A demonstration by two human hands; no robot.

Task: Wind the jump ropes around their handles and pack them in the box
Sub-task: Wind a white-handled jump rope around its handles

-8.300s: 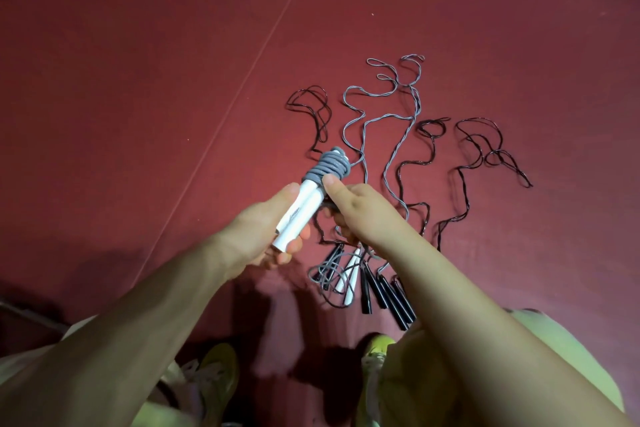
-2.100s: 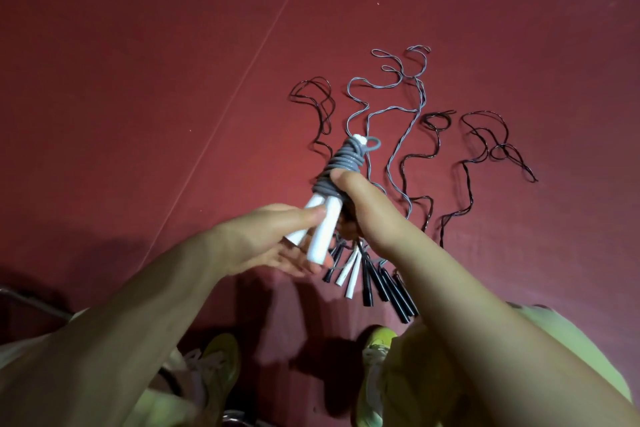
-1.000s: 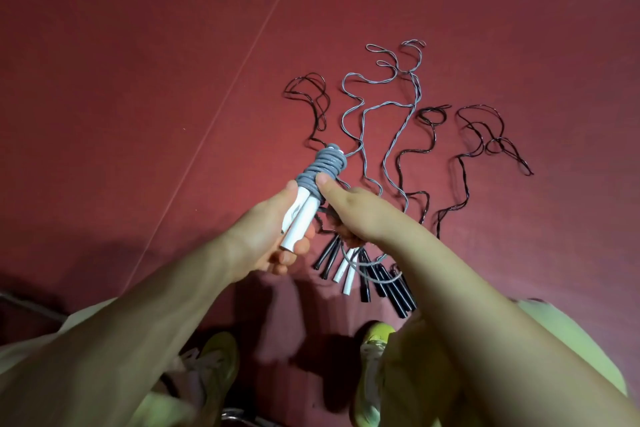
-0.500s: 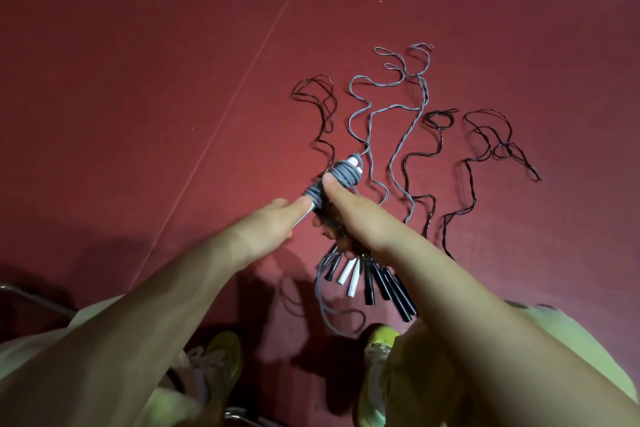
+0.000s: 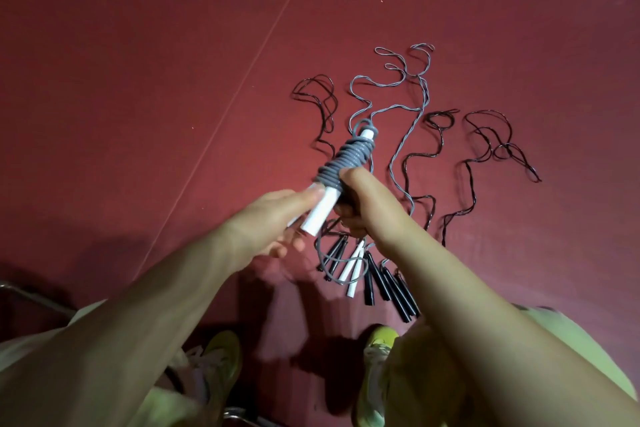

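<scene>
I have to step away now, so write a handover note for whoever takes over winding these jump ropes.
Left hand holds the white handles at their lower end. Right hand pinches the grey rope coil wound round them.
Done: most of this grey rope is wound; a short loose tail hangs below.
Left: finish and secure that tail, then wind the other grey rope and the black ropes, which lie unwound on the red floor with their handles near the feet. No box is in view.

Dark red matte floor (image 5: 138, 80) w/ thin pale seam line (image 5: 242, 87); on it: loose black ropes (image 5: 485, 135), grey rope (image 5: 408, 107), black & white handles (image 5: 374, 281).
</scene>
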